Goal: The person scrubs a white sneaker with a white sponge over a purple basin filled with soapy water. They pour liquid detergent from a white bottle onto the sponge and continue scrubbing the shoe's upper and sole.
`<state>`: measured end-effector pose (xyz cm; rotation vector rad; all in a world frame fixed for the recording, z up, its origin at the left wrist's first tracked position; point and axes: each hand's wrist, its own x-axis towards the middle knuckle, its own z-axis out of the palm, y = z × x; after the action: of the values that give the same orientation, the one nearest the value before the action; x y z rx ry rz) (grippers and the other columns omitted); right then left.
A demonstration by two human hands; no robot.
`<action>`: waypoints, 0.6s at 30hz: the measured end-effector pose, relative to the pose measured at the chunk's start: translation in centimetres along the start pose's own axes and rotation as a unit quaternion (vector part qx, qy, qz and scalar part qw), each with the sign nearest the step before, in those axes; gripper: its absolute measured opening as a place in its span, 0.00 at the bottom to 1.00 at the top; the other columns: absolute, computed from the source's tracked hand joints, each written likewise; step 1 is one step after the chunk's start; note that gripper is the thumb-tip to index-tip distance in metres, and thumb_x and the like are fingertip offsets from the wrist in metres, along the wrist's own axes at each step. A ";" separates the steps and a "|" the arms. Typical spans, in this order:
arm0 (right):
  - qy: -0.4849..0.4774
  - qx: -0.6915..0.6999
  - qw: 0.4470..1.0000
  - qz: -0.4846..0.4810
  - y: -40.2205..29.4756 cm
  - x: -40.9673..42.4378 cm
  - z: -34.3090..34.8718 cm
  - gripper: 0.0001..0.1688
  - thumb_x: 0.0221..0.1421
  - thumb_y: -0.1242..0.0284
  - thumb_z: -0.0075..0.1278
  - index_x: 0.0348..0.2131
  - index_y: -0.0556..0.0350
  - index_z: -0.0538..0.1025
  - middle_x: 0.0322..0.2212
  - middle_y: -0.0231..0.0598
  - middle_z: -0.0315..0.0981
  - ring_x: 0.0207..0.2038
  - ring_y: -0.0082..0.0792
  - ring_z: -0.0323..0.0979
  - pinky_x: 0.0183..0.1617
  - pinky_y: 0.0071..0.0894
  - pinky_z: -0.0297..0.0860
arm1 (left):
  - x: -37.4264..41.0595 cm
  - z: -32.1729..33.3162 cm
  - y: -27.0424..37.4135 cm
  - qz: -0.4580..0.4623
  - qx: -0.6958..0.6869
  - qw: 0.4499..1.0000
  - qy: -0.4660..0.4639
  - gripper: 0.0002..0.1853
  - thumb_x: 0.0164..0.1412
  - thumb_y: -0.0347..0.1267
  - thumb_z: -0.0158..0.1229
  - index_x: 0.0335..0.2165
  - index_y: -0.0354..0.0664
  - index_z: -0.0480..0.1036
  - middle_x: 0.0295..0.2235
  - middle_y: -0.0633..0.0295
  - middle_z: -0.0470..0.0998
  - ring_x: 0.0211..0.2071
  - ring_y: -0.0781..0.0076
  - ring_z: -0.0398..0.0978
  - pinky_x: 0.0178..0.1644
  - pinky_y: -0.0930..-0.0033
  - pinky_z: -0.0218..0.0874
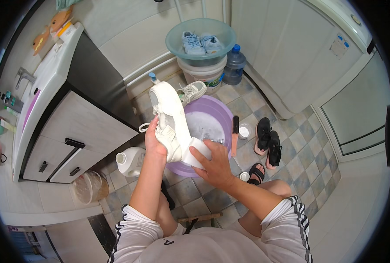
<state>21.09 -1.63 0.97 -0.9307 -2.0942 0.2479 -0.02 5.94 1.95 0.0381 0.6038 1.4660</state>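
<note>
My left hand (156, 141) grips a white lace-up shoe (177, 111) by its upper, with the toe pointing away from me. My right hand (214, 162) holds a white sponge block (196, 152) against the shoe's sole edge near the heel. Both are above a purple basin (227, 115) of sudsy water. The other white shoe (195, 92) rests at the basin's far rim. A brush (234, 135) with dark bristles and a pink handle lies along the right rim, beside a small tub of white powder (244, 132).
Light-blue shoes (200, 44) sit in a teal basin (172, 39) on a white bucket (203, 70), near a water jug (235, 67). Black shoes (268, 141) stand at right; a white bottle (131, 161), wastebasket (91, 187) and sink cabinet (86, 121) are at left.
</note>
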 end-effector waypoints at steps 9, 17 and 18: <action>0.007 -0.018 1.000 -0.004 0.6 -0.1 0.6 0.45 0.35 0.68 0.61 0.56 0.38 0.64 0.49 0.47 0.56 0.45 0.46 0.59 0.45 0.44 0.55 | 0.2 0.2 -0.7 -0.010 0.032 0.999 0.041 0.17 0.59 0.35 0.50 0.44 0.37 0.70 0.41 0.54 0.76 0.41 0.56 0.75 0.49 0.54 0.65; 0.041 -0.041 0.998 -0.030 0.7 1.3 0.3 0.44 0.33 0.71 0.61 0.54 0.41 0.67 0.48 0.49 0.58 0.43 0.47 0.61 0.44 0.43 0.56 | -1.1 0.7 -1.7 -0.040 0.033 0.998 -0.025 0.21 0.58 0.36 0.49 0.47 0.35 0.68 0.43 0.51 0.75 0.43 0.54 0.74 0.52 0.53 0.63; 0.048 -0.043 0.997 -0.035 0.8 1.4 0.3 0.44 0.32 0.71 0.61 0.54 0.41 0.67 0.48 0.49 0.58 0.44 0.47 0.61 0.44 0.43 0.56 | -1.3 0.9 -1.7 -0.042 0.038 0.998 -0.024 0.21 0.58 0.36 0.49 0.47 0.35 0.68 0.44 0.51 0.75 0.44 0.54 0.73 0.52 0.53 0.63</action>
<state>20.79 -0.04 1.27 -0.9007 -2.0569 0.0759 1.96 4.78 2.52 0.1067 0.6150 1.3561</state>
